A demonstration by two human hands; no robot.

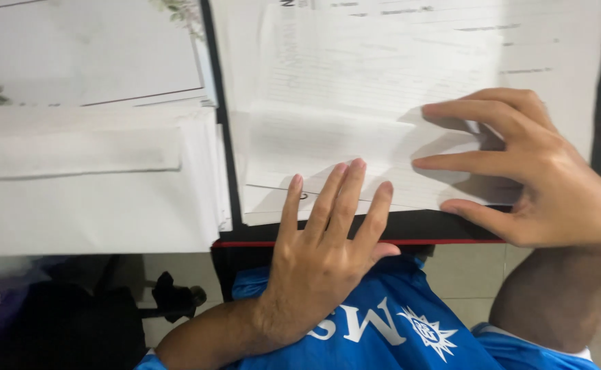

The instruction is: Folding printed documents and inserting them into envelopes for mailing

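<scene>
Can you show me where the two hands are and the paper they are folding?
left hand (321, 257): head view, on the back of the hand.
right hand (554, 185): head view, on the back of the hand.
folded paper (328, 140): head view, on the folded-over flap.

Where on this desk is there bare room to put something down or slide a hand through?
Little bare desk shows: a dark strip between the folded paper and the red front edge, and a narrow dark gap between that paper and the white stack on the left. The left hand and right hand crowd the paper.
</scene>
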